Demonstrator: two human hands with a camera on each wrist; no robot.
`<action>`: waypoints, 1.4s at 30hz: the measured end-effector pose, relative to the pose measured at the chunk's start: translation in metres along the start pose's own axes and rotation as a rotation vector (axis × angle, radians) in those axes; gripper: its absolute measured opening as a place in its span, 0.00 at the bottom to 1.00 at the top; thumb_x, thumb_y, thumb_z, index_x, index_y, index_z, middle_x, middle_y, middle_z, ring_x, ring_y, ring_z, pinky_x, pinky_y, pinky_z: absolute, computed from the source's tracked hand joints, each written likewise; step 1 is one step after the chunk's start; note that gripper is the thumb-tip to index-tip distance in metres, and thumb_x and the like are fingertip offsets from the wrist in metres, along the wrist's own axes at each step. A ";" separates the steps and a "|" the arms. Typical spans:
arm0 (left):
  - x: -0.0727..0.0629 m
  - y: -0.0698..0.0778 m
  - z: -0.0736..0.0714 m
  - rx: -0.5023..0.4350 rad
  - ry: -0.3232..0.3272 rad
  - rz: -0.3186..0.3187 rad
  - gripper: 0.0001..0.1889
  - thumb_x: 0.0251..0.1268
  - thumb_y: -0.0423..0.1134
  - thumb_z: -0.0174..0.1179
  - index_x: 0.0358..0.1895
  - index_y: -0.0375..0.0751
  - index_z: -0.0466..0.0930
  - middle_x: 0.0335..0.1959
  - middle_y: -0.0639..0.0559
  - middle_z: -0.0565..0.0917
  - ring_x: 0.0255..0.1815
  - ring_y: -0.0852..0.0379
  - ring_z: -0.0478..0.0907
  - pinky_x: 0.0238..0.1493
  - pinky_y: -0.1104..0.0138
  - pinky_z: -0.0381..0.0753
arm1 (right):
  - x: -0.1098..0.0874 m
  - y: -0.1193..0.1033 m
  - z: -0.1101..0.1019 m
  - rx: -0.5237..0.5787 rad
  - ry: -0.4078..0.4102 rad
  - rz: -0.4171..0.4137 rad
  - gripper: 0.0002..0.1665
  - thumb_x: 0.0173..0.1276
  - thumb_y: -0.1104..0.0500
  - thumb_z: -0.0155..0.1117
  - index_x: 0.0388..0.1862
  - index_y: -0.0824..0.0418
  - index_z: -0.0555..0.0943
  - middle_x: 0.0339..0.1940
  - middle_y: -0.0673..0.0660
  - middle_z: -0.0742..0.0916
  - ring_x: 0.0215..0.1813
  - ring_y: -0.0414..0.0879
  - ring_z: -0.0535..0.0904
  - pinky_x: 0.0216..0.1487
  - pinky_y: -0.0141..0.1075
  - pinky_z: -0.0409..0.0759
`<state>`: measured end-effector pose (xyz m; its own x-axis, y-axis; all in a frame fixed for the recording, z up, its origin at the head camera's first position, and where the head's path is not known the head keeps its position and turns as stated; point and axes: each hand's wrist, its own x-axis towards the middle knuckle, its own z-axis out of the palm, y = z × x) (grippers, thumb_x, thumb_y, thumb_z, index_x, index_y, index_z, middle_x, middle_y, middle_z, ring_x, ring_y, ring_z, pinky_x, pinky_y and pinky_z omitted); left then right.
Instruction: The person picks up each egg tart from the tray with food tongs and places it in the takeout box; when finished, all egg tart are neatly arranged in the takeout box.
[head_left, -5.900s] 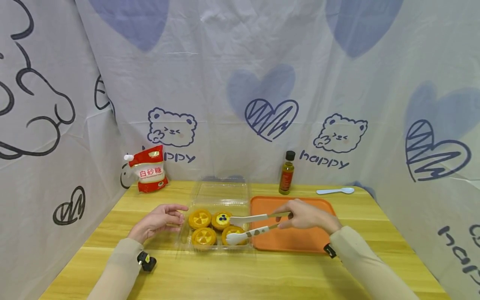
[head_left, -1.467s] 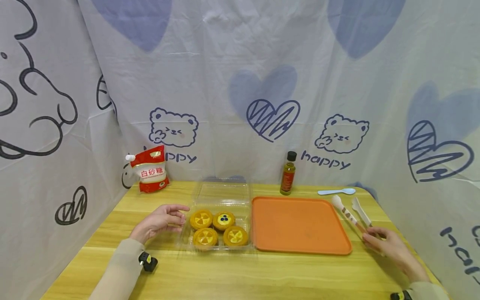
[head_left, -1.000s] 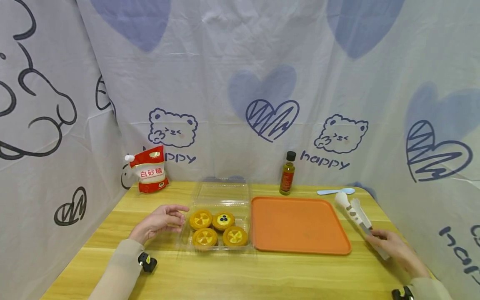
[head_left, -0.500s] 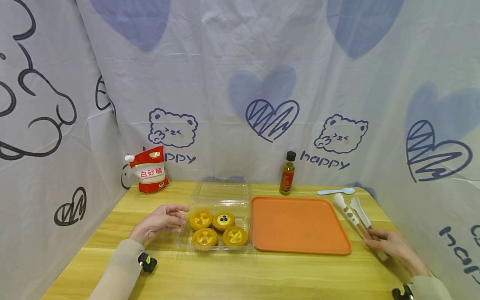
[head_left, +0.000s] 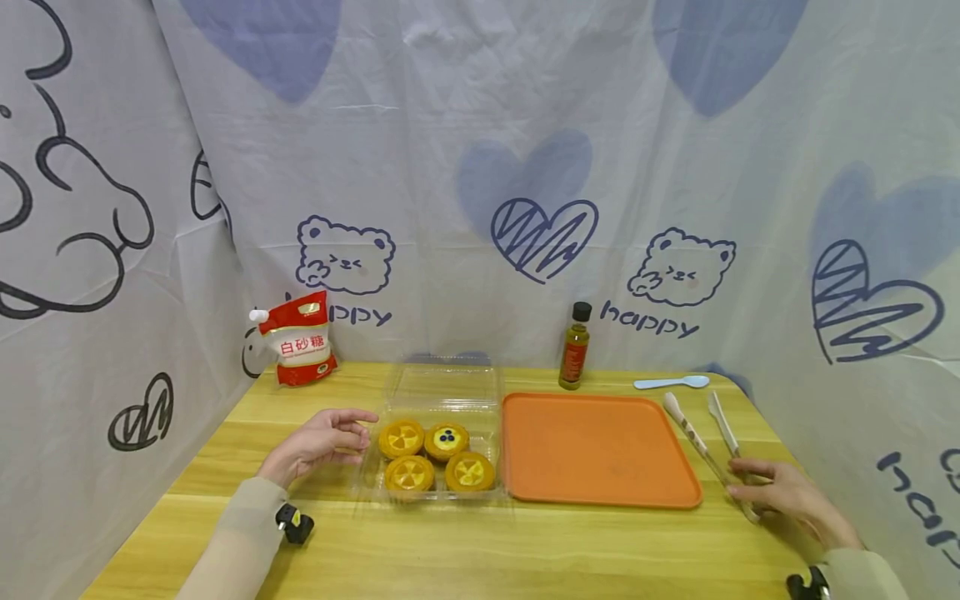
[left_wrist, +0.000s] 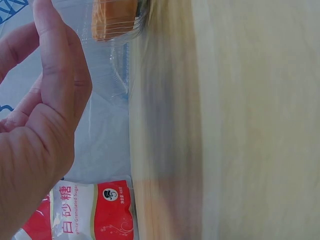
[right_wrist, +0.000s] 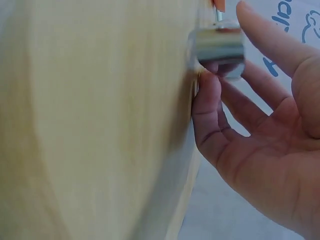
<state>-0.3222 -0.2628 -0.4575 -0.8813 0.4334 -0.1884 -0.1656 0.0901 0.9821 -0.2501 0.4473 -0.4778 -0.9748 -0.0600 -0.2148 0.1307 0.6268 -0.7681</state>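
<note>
At the table's right side my right hand (head_left: 791, 496) has its fingers curled about the tongs (head_left: 696, 440), which have pale tips and lie with their arms spread. The right wrist view shows the metal bend (right_wrist: 220, 47) of the tongs by the fingertips. My left hand (head_left: 318, 442) holds nothing; its relaxed fingers are at the left side of a clear plastic clamshell box (head_left: 442, 387) with its lid up. Inside the box sit several egg tarts (head_left: 470, 473), one topped with blueberries. In the left wrist view, the left hand (left_wrist: 55, 95) is beside the box wall.
An orange tray (head_left: 600, 450) lies between the box and the tongs. Behind stand a red bag of white sugar (head_left: 303, 342), a bottle of yellowish liquid (head_left: 574, 346) and a pale blue spoon (head_left: 671, 382) lying flat. A printed cloth hangs around the table.
Earlier the right hand held the tongs over the tarts. It has since carried them right, beyond the tray, and just now turned them thinner side up. The left hand stays still.
</note>
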 end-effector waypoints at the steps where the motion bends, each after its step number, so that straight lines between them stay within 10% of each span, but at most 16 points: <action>1: 0.000 0.000 0.000 0.002 -0.001 0.001 0.32 0.64 0.26 0.59 0.70 0.23 0.58 0.39 0.49 0.81 0.36 0.57 0.81 0.40 0.65 0.87 | 0.000 0.001 0.000 -0.001 -0.002 -0.012 0.42 0.66 0.53 0.68 0.70 0.76 0.63 0.68 0.82 0.65 0.46 0.42 0.80 0.40 0.36 0.84; 14: 0.001 -0.002 -0.001 0.007 0.005 -0.002 0.32 0.64 0.26 0.60 0.70 0.23 0.59 0.39 0.50 0.81 0.36 0.57 0.81 0.40 0.64 0.87 | 0.006 0.003 -0.002 -0.114 0.016 -0.007 0.43 0.64 0.48 0.69 0.69 0.72 0.67 0.68 0.77 0.69 0.64 0.68 0.72 0.50 0.43 0.84; 31: -0.002 0.003 -0.001 0.024 -0.006 -0.003 0.31 0.65 0.27 0.59 0.69 0.24 0.59 0.41 0.48 0.81 0.38 0.58 0.80 0.42 0.64 0.87 | 0.002 -0.002 -0.001 -0.044 0.030 -0.004 0.44 0.65 0.52 0.69 0.71 0.73 0.63 0.66 0.83 0.68 0.49 0.48 0.81 0.43 0.36 0.84; 42: -0.002 0.004 -0.001 0.049 -0.001 -0.003 0.31 0.65 0.28 0.59 0.70 0.25 0.59 0.41 0.47 0.81 0.38 0.56 0.81 0.43 0.62 0.87 | 0.005 -0.024 0.003 -0.096 0.128 -0.166 0.39 0.64 0.54 0.70 0.68 0.73 0.69 0.61 0.73 0.79 0.41 0.39 0.78 0.37 0.31 0.80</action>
<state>-0.3215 -0.2645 -0.4532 -0.8804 0.4338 -0.1918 -0.1466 0.1358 0.9798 -0.2576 0.4290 -0.4623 -0.9973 -0.0735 -0.0077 -0.0451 0.6880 -0.7243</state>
